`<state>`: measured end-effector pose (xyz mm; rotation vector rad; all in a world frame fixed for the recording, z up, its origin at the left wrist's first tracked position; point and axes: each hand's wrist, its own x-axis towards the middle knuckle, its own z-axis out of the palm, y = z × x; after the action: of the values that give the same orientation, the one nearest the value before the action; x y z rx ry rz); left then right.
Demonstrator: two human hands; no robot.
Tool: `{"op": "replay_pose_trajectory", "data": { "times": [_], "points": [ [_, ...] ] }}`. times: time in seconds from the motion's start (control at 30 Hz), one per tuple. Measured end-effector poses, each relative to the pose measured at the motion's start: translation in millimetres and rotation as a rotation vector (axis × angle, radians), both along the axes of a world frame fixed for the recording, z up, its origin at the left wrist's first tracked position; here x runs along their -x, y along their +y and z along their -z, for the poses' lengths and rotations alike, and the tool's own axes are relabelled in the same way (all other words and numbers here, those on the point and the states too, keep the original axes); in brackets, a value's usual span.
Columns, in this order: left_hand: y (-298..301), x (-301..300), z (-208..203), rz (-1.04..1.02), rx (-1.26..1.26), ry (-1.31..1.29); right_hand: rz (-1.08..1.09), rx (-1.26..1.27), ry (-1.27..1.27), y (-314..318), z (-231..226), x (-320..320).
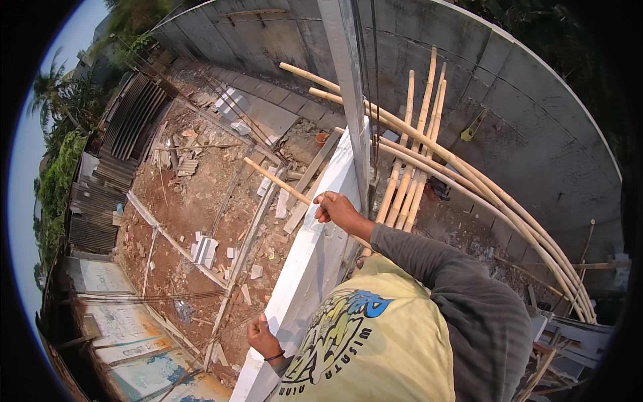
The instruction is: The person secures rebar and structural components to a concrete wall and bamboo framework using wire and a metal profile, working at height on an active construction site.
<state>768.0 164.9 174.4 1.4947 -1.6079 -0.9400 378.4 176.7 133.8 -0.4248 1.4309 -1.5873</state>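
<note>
A white block wall (305,264) runs from the lower edge up to a grey upright post (351,100). My left hand (264,338), with a dark band at the wrist, is over the wall's left edge at its near end. Its fingers are curled and pressed together; whatever they may hold is too small to see. Farther along the same wall, my right hand (337,211) is closed too, thumb and fingers pinched near the top face. Anything inside that pinch is hidden. My right forearm in a dark grey sleeve reaches across from the right.
Long bamboo poles (469,175) cross behind the post, and another bamboo pole (274,179) sticks out left of the wall. Far below on the left lies rubble-strewn ground (181,228) with white block pieces (205,250). A tall grey concrete wall (522,114) curves round the back.
</note>
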Motion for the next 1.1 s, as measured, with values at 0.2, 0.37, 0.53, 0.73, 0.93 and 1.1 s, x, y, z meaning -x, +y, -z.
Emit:
{"op": "replay_pose_trajectory", "data": {
  "times": [0.2, 0.37, 0.53, 0.73, 0.93, 1.1],
  "points": [
    [-21.2, -19.6, 0.2, 0.056, 0.003, -0.045, -0.181, -0.023, -0.013, 17.1, -3.0, 11.8],
    [-13.7, -10.7, -7.5, 0.058, 0.05, -0.043, -0.258, 0.065, 0.482, 19.2, -55.6, 8.0],
    [0.4, -1.0, -11.2, 0.014, 0.075, -0.027, -0.416, 0.469, 0.97, -19.8, -85.8, -32.3],
    [30.3, -36.8, -15.1, -0.045, -0.042, -0.046, -1.332, 0.394, 1.102, -37.4, -82.2, -120.8],
    [58.5, -42.2, 12.3, -0.14, 0.081, -0.044, -1.547, 0.139, 0.887, -30.0, -69.5, -148.3],
    [91.1, -76.7, -3.9, -0.223, -0.019, -0.043, -1.634, 0.183, 0.995, -54.5, -83.5, -175.9]
  ]
}}
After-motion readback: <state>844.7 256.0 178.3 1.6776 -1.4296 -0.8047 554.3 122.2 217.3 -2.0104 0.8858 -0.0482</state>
